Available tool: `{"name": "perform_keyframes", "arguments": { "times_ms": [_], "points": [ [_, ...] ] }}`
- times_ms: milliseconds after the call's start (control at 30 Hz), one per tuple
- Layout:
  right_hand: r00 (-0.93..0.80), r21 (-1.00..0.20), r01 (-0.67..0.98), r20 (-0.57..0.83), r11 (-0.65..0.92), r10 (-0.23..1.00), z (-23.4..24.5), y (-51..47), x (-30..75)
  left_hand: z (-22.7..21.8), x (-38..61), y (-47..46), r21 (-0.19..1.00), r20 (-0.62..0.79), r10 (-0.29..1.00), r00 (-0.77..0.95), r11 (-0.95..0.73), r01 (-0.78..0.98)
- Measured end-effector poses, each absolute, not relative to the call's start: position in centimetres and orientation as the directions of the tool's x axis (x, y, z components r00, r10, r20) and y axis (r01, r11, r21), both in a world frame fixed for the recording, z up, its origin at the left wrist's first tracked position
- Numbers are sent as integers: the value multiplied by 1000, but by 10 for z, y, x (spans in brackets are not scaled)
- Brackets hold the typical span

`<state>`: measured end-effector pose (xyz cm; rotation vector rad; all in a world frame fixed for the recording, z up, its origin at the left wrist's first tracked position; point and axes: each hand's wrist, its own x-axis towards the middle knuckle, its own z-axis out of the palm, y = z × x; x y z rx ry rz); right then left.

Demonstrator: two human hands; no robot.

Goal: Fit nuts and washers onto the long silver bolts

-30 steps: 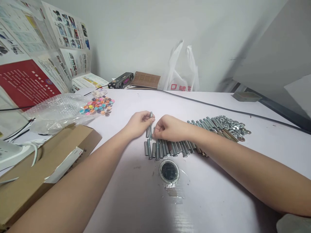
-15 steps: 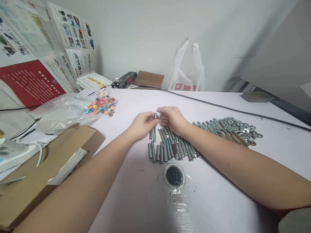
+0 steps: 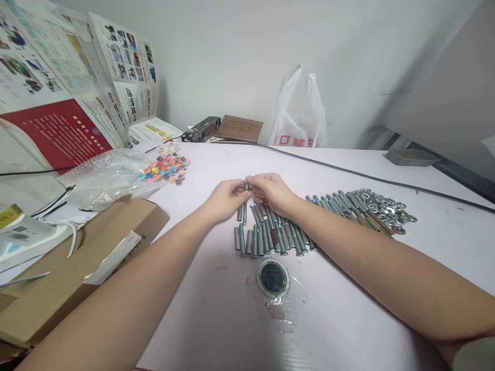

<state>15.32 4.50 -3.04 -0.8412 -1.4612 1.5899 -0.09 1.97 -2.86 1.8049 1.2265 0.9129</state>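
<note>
My left hand is closed, thumb and fingers pinching a metal bolt that stands roughly upright. My right hand meets it at the top, its fingertips closed around a small metal piece at the bolt's upper end. The fingers hide most of that piece, so I cannot tell whether it is a nut or a washer. Below my hands lie rows of bolts and metal sleeves, partly under my right forearm. Further right, more bolts lie beside a heap of washers.
A round dark disc is taped to the white table near me. On the left are a cardboard box, bubble wrap and colourful small discs. A black cable crosses the back, before a white plastic bag.
My right fingertips have moved left and down onto the bolt's top, bringing the small metal piece from beside it. My left hand keeps its hold. The view has shifted slightly.
</note>
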Motion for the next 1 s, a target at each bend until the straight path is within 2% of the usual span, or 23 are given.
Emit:
{"name": "perform_keyframes", "arguments": {
  "times_ms": [433,633,833,1000],
  "points": [
    [-425,-998,-53,60,42,903,-34,48,156,-28,-3,19,846,150,932,330,-294,445],
    [-406,-994,-89,90,58,910,-33,49,158,-30,-4,21,841,145,938,314,-284,461],
    [-400,-997,-54,74,57,913,-36,45,153,-25,-2,16,822,133,949,285,-266,504],
    [-301,-985,48,143,165,943,3,57,184,-22,-1,15,824,109,959,261,-235,516]
  ]
}}
